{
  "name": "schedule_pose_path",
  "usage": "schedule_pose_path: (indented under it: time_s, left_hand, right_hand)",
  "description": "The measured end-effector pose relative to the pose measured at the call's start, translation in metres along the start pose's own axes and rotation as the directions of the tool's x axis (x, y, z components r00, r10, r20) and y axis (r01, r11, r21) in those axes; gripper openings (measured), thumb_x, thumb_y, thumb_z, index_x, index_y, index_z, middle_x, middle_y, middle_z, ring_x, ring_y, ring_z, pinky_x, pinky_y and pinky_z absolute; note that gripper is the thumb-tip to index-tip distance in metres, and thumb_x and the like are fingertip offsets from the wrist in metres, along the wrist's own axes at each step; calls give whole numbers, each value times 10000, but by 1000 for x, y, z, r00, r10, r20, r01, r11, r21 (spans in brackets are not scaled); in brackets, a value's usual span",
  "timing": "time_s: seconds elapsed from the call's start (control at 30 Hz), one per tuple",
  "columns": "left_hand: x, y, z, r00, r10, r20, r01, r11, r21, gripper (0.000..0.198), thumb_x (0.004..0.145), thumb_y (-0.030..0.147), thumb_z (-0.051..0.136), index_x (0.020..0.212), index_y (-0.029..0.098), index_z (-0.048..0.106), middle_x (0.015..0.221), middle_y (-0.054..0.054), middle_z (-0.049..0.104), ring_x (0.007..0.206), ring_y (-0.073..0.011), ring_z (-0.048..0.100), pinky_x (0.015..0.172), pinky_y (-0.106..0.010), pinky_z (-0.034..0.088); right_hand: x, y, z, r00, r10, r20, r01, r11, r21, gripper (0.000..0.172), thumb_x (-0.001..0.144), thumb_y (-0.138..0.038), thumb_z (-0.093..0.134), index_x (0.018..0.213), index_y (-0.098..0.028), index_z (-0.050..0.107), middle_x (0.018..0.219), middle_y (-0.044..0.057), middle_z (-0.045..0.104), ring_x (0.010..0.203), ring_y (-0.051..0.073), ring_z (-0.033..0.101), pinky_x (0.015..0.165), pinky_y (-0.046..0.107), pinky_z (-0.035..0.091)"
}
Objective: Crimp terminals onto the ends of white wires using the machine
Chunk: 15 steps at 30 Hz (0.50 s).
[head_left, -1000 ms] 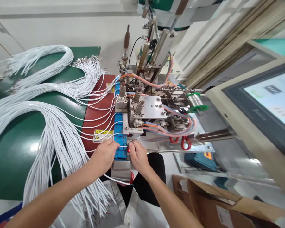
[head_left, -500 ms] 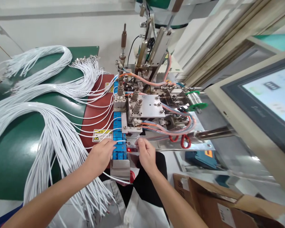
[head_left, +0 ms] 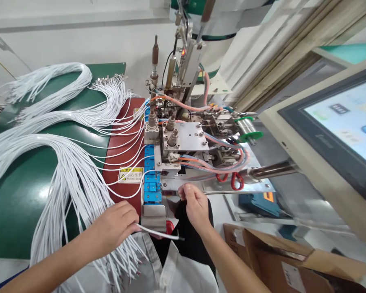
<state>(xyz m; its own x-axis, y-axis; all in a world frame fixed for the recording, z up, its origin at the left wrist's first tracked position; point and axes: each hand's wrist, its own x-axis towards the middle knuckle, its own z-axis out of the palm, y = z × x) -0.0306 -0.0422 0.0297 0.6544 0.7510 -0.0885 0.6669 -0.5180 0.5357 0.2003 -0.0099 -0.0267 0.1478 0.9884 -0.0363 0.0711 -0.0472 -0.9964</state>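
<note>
My left hand (head_left: 118, 224) is closed on a white cable (head_left: 158, 232), low beside the front end of the machine. The cable's free end sticks out to the right, across my lap. My right hand (head_left: 197, 203) has its thumb and fingers pinched together, just off the machine's front metal plate; whatever it may hold is too small to make out. Between the hands runs a row of blue clamp blocks (head_left: 153, 197), with several white cables entering it from the left. A large bundle of white cables (head_left: 70, 171) hangs over the table edge by my left forearm.
More cable bundles (head_left: 57, 81) lie on the green table (head_left: 15, 211). A machine with a top plate (head_left: 189, 136), hoses and a wire spool (head_left: 248, 126) stands ahead. To the right are a touch screen (head_left: 347, 122) and an open cardboard box (head_left: 262, 260).
My left hand has left the blue clamp blocks and come down toward me, onto a white cable. My right hand has shifted slightly right, away from the blocks.
</note>
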Motion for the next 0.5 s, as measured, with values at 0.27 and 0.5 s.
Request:
schedule_pose_path:
  time_s: [0.27, 0.5]
  left_hand:
    - [41, 24, 14, 954, -147, -262, 111, 983, -148, 146, 866, 225, 436, 907, 201, 574, 846, -30, 631, 770, -146, 587, 717, -271, 461]
    - [60, 37, 25, 948, -226, -225, 122, 909, -399, 384, 837, 203, 452, 1221, 219, 454, 949, -50, 629, 808, -152, 595, 753, -283, 490]
  right_hand:
    - [-27, -2, 2, 1000, -7, 10, 4, 952, 307, 352, 812, -462, 439, 767, -174, 636, 650, 55, 611, 542, 156, 536, 515, 297, 452]
    - [-22, -21, 5, 978, -46, 202, 20, 991, 129, 167, 769, -308, 558, 717, -186, 659, 718, 40, 636, 672, 162, 584, 623, 284, 476]
